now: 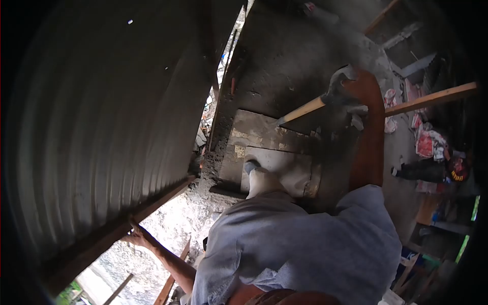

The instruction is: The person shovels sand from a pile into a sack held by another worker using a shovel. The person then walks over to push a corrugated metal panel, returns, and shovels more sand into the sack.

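My right hand [358, 86] is closed on the curved grip of a long tool, whose pale wooden shaft [305, 109] slopes down toward the edge of a board; the tool's far end is hard to make out. On the left, my left hand [136, 235] grips the lower edge of a dark wooden beam [122, 229] that runs along a corrugated metal sheet [101, 132]. Below me, my foot [251, 166] is on a flat pale board [284, 165], which lies on a larger, rough board [254, 124].
A wooden beam [432, 99] juts in at right. Beyond it are red and white sacks [429, 142] and a person [432, 170] in dark clothes. A narrow gap [223, 63] runs beside the sheet; rubble [170, 223] lies at lower left.
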{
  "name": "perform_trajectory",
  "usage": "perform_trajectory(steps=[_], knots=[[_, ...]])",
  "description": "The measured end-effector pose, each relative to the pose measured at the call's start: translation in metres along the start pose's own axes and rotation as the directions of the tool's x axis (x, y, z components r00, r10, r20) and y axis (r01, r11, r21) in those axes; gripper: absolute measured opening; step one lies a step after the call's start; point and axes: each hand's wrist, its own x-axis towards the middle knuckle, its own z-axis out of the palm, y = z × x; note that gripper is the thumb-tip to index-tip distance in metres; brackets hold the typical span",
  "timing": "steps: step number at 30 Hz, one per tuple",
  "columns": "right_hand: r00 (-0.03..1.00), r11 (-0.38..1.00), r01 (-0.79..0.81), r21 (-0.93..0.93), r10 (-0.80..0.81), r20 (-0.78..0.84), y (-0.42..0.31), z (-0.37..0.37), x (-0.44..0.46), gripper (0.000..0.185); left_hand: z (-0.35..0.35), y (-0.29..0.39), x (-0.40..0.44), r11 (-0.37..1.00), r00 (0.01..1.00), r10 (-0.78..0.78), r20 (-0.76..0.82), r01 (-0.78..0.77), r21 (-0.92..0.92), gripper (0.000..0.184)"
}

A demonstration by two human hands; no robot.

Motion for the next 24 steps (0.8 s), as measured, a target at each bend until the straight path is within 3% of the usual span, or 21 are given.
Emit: perform_trajectory(steps=[3, 7, 9, 10, 13, 16, 20, 24], knots=[[0.998, 0.997, -0.054, -0.060, 0.052, -0.023, 0.058, 0.023, 0.018, 0.058, 0.014, 0.012, -0.007, 0.997, 0.998, 0.043, -0.036, -0.040, 0.065, 0.068], [0.997, 0.988, -0.077, -0.132, 0.074, -0.031, 0.121, 0.058, 0.030, 0.056, 0.040, 0.024, -0.009, 0.985, 0.992, 0.103, -0.069, -0.092, 0.145, 0.068], [0.956, 0.955, -0.294, 0.048, 0.293, 0.027, 0.129, 0.061, 0.025, 0.051, 0.054, 0.032, -0.009, 0.977, 0.987, 0.131, -0.096, -0.112, 0.184, 0.067], [0.938, 0.939, -0.343, -0.005, 0.342, 0.051, 0.154, 0.075, 0.029, 0.045, 0.060, 0.036, -0.007, 0.971, 0.983, 0.149, -0.108, -0.125, 0.204, 0.067], [0.921, 0.921, -0.388, 0.042, 0.389, -0.021, 0.204, 0.100, 0.022, 0.036, 0.085, 0.049, -0.007, 0.960, 0.977, 0.182, -0.107, -0.154, 0.234, 0.067], [0.895, 0.895, -0.446, 0.026, 0.446, -0.006, 0.240, 0.107, 0.014, 0.038, 0.113, 0.061, -0.008, 0.948, 0.971, 0.218, -0.100, -0.187, 0.256, 0.067], [0.889, 0.890, -0.455, 0.043, 0.456, -0.043, 0.240, 0.089, 0.020, 0.037, 0.169, 0.074, -0.029, 0.950, 0.973, 0.229, -0.002, -0.223, 0.218, 0.066], [0.868, 0.868, -0.492, 0.067, 0.495, -0.045, 0.243, 0.081, 0.036, 0.036, 0.235, 0.080, -0.066, 0.966, 0.954, 0.185, 0.234, -0.221, 0.136, 0.066]])
